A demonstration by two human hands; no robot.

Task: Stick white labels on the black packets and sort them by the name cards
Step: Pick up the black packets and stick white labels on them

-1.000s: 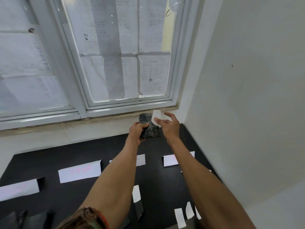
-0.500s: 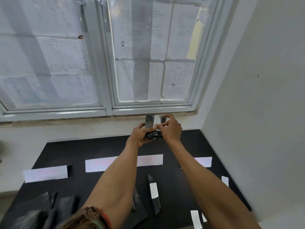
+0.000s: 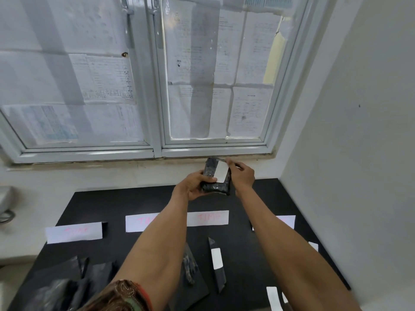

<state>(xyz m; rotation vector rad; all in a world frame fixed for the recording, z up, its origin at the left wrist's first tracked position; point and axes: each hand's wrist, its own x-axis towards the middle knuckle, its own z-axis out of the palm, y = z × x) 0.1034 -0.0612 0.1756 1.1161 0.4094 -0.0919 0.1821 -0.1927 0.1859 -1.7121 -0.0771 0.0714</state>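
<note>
My left hand (image 3: 195,184) grips a black packet (image 3: 215,187) from the left and below, holding it up above the far end of the black table (image 3: 247,198). A white label (image 3: 221,172) lies on the packet's face. My right hand (image 3: 241,173) pinches the label's upper right corner and touches the packet's right side. White name cards with pink writing stand in a row: one at the left (image 3: 74,232), one partly behind my left arm (image 3: 140,222), one in the middle (image 3: 207,218), one behind my right arm (image 3: 287,221).
A labelled black packet (image 3: 216,263) lies between my arms, another packet (image 3: 189,263) beside my left arm. Several unlabelled black packets (image 3: 67,279) pile at the near left. Loose white labels (image 3: 274,297) lie at the near right. A window and the right wall border the table.
The label now lies flat on the packet's face, where before it was held off the packet's top. The camera view has swung, so more of the table's left shows.
</note>
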